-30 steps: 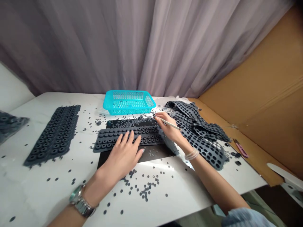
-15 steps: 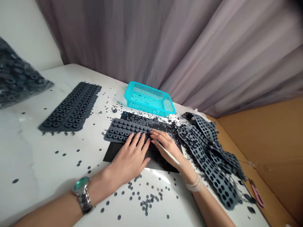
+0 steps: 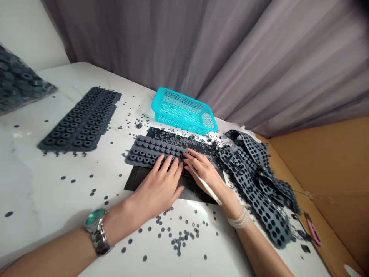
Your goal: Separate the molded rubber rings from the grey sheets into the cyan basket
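A dark grey rubber sheet with rows of round raised rings (image 3: pixel 141 148) lies across a black mat (image 3: pixel 138 180). My left hand (image 3: pixel 160 181) rests flat on the sheet's near edge with its fingers spread. Beside it, my right hand (image 3: pixel 204 171) is closed around a thin, pale pen-like stick (image 3: pixel 209 190), its fingertips over the right part of the sheet. The stick's tip is hidden under the fingers. Small dark discs (image 3: pixel 180 240) lie scattered on the white table (image 3: pixel 115 207) and over the far part of the mat.
Behind the mat stands a turquoise basket (image 3: pixel 184 123). A second ringed sheet (image 3: pixel 83 119) lies at left, near a clear bag of dark rubber pieces (image 3: pixel 20 82). Sheets full of holes (image 3: pixel 259 196) are heaped at right, with a pink-handled tool (image 3: pixel 313 229) by the cardboard (image 3: pixel 328 169).
The view has swung left. My right hand has come down from beyond the sheet's right end to beside my left hand, still holding the stick. A flap at that end no longer sticks up.
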Motion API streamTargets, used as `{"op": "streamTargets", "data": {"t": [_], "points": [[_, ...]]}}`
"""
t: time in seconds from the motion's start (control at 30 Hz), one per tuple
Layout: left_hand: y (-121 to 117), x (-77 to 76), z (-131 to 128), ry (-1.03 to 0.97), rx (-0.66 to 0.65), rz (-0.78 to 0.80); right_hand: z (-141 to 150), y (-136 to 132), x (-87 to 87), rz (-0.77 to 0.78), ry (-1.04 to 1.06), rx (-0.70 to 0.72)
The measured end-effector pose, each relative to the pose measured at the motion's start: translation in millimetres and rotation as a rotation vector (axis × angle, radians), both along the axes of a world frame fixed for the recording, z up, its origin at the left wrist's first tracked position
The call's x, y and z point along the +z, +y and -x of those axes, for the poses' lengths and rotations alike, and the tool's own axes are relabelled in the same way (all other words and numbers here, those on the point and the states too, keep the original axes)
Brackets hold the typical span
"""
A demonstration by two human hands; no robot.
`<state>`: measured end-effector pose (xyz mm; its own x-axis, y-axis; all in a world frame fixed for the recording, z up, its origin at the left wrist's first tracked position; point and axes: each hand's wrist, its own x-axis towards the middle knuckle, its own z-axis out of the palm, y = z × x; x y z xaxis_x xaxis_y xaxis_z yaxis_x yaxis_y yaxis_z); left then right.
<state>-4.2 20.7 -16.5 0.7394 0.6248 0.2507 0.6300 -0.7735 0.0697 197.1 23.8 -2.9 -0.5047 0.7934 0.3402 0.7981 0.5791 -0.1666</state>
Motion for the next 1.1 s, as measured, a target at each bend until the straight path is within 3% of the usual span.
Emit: {"op": "streamTargets", "data": {"t": [0.1,0.23,0.43,0.5,0.63,0.9,1.1], "points": [[0.2,0.8,0.2,-0.001,-0.008,0.008,2.7,2.9,-3.4,-0.002,-0.019,0.009],[1.0,1.7,0.4,-0.008,-0.007,0.029,1.9,3.0,-4.1,-0.008,0.132,-0.058],[1.6,2.2,1.2,0.004,-0.008,0.039,-17.1,-0.2,3.2,-0.129,0.378,-0.424],[1.5,2.3,1.4,0.004,-0.008,0.038,-17.0,-4.5,5.8,-0.078,0.363,-0.387],[1.4,2.7,1.3,0.007,-0.006,0.041,-3.8,-12.4,5.1,0.054,0.283,-0.185],[1.0,3.2,1.0,-0.009,-0.013,0.044,5.1,-11.5,1.8,0.118,0.252,-0.148],[0.8,3.6,1.0,-0.002,-0.018,0.040,9.3,-5.7,-5.5,0.057,0.099,-0.094]]}}
